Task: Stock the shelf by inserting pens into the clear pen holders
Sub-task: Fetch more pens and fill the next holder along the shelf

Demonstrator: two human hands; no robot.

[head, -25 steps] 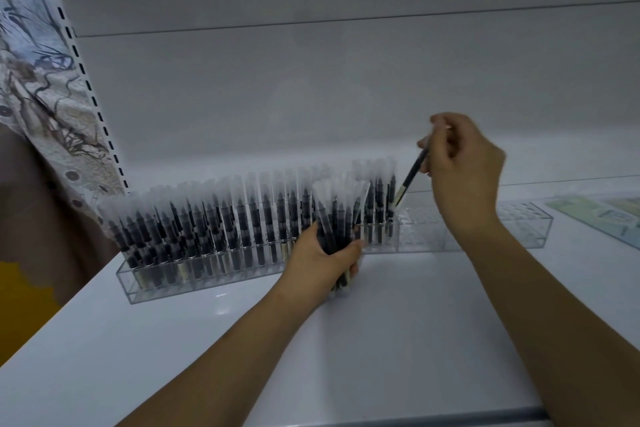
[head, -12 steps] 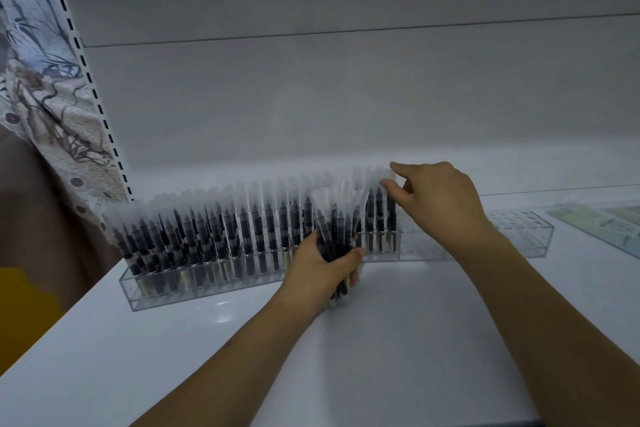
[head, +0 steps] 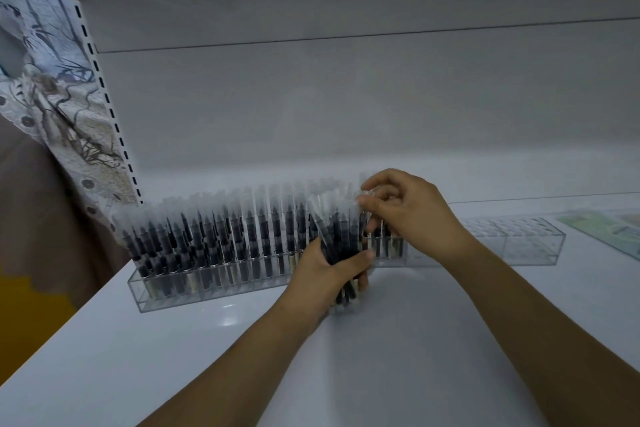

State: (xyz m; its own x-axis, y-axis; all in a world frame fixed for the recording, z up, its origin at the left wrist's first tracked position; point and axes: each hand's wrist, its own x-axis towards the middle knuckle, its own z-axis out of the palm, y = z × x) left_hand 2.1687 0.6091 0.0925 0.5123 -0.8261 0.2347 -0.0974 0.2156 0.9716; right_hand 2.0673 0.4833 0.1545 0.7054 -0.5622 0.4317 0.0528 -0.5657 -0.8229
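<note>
A long clear pen holder [head: 145,298] on the white shelf is packed with several black pens with frosted caps [head: 221,236]. A second clear holder [head: 519,248] adjoins it on the right; only its left end has pens. My left hand [head: 325,274] grips an upright bundle of the same pens [head: 337,229], its base resting on the shelf in front of the holders. My right hand [head: 412,215] hovers over the bundle, thumb and forefinger pinching the frosted cap of one pen at its top right.
The white shelf [head: 398,340] runs out to a front edge at the lower left. A grey back panel rises behind the holders. A greenish printed sheet [head: 609,230] lies at the far right. Patterned fabric [head: 52,107] hangs beside the perforated upright on the left.
My right hand lowered the single pen into the holder, let it go, then moved left to the top of the bundle. My left hand stayed put.
</note>
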